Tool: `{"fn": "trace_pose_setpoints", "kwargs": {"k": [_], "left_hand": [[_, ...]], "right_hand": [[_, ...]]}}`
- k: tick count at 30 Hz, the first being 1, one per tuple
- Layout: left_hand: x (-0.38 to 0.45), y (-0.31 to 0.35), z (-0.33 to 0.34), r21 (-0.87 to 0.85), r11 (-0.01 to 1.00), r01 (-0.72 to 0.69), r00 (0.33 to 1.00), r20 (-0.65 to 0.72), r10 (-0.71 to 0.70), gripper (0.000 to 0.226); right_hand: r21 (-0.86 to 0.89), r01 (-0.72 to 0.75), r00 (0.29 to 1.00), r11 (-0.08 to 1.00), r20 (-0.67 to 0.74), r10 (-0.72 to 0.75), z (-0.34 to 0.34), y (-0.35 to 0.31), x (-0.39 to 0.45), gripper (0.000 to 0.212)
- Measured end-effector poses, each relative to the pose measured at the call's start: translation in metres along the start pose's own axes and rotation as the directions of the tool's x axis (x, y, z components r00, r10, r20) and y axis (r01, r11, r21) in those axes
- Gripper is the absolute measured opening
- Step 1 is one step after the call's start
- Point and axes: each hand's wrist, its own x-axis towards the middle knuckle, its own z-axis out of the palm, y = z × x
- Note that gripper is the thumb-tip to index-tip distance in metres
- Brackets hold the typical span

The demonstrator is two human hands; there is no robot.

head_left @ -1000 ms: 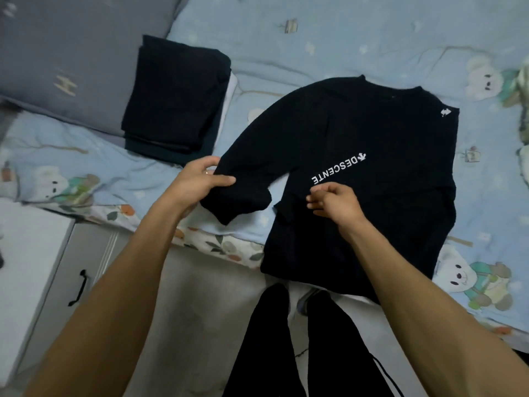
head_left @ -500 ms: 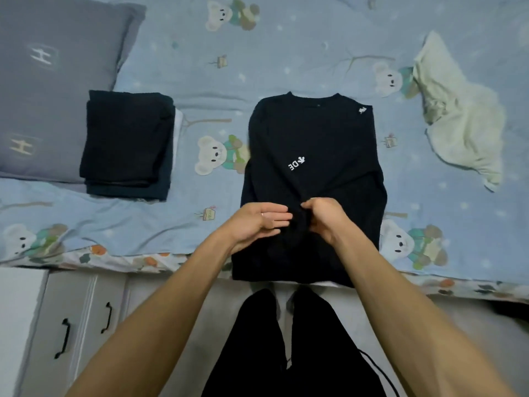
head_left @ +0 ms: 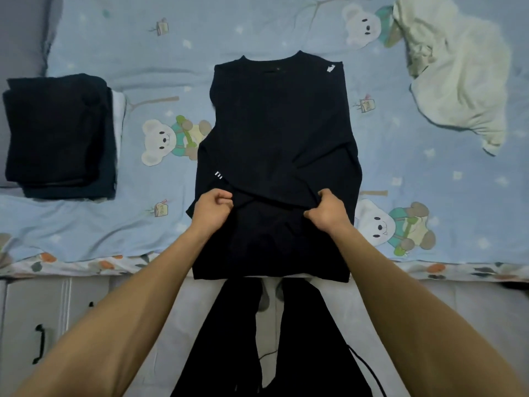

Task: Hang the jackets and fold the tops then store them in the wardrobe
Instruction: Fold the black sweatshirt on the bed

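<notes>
A black long-sleeved top (head_left: 282,133) with small white print lies flat on the bed's light blue bear-patterned sheet (head_left: 257,30), neckline away from the person, sleeves folded in, hem hanging just over the bed's near edge. The left hand (head_left: 211,209) and right hand (head_left: 326,212) each have their grip clamped on a fold of the top's lower part, fingers curled round the cloth. A stack of folded dark garments (head_left: 58,136) sits well to the left; a crumpled cream-white garment (head_left: 458,73) lies at the upper right.
</notes>
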Motion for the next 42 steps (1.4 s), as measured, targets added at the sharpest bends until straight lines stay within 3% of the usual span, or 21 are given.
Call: {"fn": "trace_pose_setpoints", "kwargs": {"k": [1,3,6,8,10,12,14,21,23,25,28,32,37,39,42], "left_hand": [[0.005,0.000,0.000,0.039,0.999,-0.026,1.000,-0.015,0.026,0.015],[0.014,-0.002,0.002,0.072,0.996,-0.043,0.999,-0.013,0.045,0.017],[0.017,-0.003,0.004,0.040,0.998,-0.056,0.998,-0.008,0.056,0.018],[0.018,0.001,0.008,0.033,0.997,-0.071,0.996,0.052,0.070,0.016],[0.016,0.003,0.010,0.044,0.995,-0.090,0.991,0.104,0.085,0.014],[0.018,0.005,0.007,0.058,0.993,-0.100,0.989,0.119,0.093,0.015],[0.023,0.006,-0.001,0.071,0.992,-0.104,0.991,0.096,0.097,0.015],[0.059,0.004,-0.046,0.147,0.974,-0.174,0.972,-0.131,0.193,0.029],[0.084,0.001,-0.055,0.284,0.941,-0.186,0.964,-0.131,0.230,0.040],[0.105,-0.002,-0.055,0.418,0.887,-0.195,0.971,-0.047,0.236,0.057],[0.146,-0.008,-0.046,0.478,0.837,-0.265,0.952,-0.009,0.306,0.072],[0.194,0.002,-0.031,0.540,0.738,-0.405,0.852,-0.071,0.519,0.056],[0.228,-0.005,-0.052,0.530,0.790,-0.307,0.850,-0.221,0.478,0.005],[0.239,-0.020,-0.071,0.564,0.776,-0.284,0.835,-0.253,0.489,0.011],[0.258,-0.028,-0.083,0.649,0.665,-0.370,0.821,-0.106,0.561,0.025]], "right_hand": [[0.002,0.024,1.000,1.000,-0.003,-0.023,0.001,0.002,0.002,0.029],[0.182,0.067,0.998,0.981,-0.031,-0.063,0.005,0.004,0.001,0.012],[0.433,0.084,0.995,0.897,-0.087,-0.051,0.004,-0.003,-0.011,0.021],[0.366,0.035,0.999,0.930,-0.021,-0.030,0.001,-0.006,-0.015,0.020],[0.096,-0.015,0.999,0.995,0.045,0.011,-0.002,-0.003,-0.011,0.005],[-0.205,-0.090,0.996,0.975,0.000,0.092,-0.006,0.000,-0.005,0.026],[-0.316,-0.087,0.996,0.945,-0.045,0.077,-0.010,-0.007,-0.002,0.039],[-0.170,0.197,0.979,0.965,-0.014,-0.203,-0.002,-0.082,0.029,0.042],[-0.135,0.233,0.972,0.963,0.015,-0.233,0.010,-0.106,0.050,0.038],[-0.118,0.274,0.962,0.954,0.025,-0.273,0.020,-0.128,0.070,0.039],[-0.148,0.347,0.937,0.926,0.004,-0.351,0.042,-0.162,0.112,0.049],[-0.164,0.396,0.911,0.904,-0.052,-0.408,0.062,-0.193,0.160,0.067],[-0.306,0.374,0.909,0.875,-0.068,-0.412,0.077,-0.221,0.199,0.076],[-0.234,0.381,0.914,0.894,-0.052,-0.403,0.077,-0.238,0.207,0.073],[-0.042,0.395,0.918,0.918,-0.020,-0.396,0.077,-0.270,0.221,0.055]]}}
